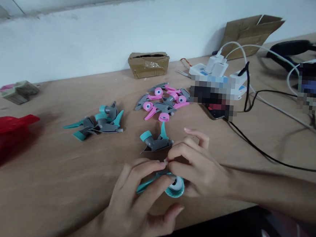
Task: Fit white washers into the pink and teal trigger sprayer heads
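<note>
Near the table's front edge, my left hand [138,193] and my right hand [198,165] meet over a grey and teal trigger spray head [178,188]. Its round teal collar faces up toward me, and its teal trigger sticks out under my left fingers. Both hands are closed on it, fingertips pinched together at the nozzle end, where the fingers hide the detail. Just beyond them lies another teal trigger spray head [156,142]. A small group of teal spray heads [103,123] rests to the left. Farther back is a cluster of pink and grey spray heads [164,102].
An open cardboard box [148,66] stands by the wall, with a larger carton [246,38] at right. A phone [213,106], a power strip [200,70] and cables occupy the right side. A red plastic bag [0,139] and a small block [19,91] lie at left.
</note>
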Tool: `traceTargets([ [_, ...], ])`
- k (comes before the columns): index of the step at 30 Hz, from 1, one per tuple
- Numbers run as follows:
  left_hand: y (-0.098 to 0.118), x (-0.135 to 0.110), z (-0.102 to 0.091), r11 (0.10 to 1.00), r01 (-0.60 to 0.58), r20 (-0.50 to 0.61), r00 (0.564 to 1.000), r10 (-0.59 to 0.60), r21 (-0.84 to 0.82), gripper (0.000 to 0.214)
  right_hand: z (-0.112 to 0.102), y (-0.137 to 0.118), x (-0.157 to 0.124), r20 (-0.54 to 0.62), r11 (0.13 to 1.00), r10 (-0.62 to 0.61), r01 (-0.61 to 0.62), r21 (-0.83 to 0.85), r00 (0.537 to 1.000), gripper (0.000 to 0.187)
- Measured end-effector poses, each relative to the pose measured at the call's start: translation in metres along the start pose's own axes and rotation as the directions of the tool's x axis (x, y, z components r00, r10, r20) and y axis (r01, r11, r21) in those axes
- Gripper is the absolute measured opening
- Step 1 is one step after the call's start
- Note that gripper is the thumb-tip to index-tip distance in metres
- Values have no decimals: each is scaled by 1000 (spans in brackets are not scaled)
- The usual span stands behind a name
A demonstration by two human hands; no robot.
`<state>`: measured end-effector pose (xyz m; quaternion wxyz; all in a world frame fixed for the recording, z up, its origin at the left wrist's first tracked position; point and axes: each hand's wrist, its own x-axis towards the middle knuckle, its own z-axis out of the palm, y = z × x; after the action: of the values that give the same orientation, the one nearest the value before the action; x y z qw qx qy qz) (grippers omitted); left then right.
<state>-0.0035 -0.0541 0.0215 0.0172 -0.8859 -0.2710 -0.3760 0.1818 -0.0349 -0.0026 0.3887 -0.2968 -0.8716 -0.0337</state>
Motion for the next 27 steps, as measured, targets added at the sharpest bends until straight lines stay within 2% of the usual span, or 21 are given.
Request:
traceTargets([
  [4, 2, 0, 0, 1000, 5, 28, 1000, -5, -1, 23, 1, 0, 0, -19, 999, 36, -36, 5, 999, 15],
  [8, 6, 1, 1, 999, 16, 44, 999, -18, 43, 23, 2, -1, 0, -9, 1000, 4, -4, -12, 1000, 16],
  [12, 1, -1, 3, 998, 41, 87, 995, -46, 56, 25, 2, 0, 2, -10, 999, 36, -36, -29, 999, 18],
  [16, -6, -7, 6, 1000, 8, 30, 1000, -7, -24, 32, -1, 1, 2, -39, 998, 65, -65, -19, 997, 19],
  [19, -10, -8, 5, 995, 54, 9, 999, -53, -84, 36, -3, 1, 2, -42, 997, 77, -78, -24, 996, 20],
  [23, -17, -5, 0, 983, 141, 122, 984, -127, -117, 30, -3, 4, 2, -26, 995, 98, -99, -13, 995, 26],
  [27, -27, -2, -4, 991, 112, 263, 961, -89, -76, 17, -4, 10, 2, -6, 980, 192, -191, 47, 981, 37],
])
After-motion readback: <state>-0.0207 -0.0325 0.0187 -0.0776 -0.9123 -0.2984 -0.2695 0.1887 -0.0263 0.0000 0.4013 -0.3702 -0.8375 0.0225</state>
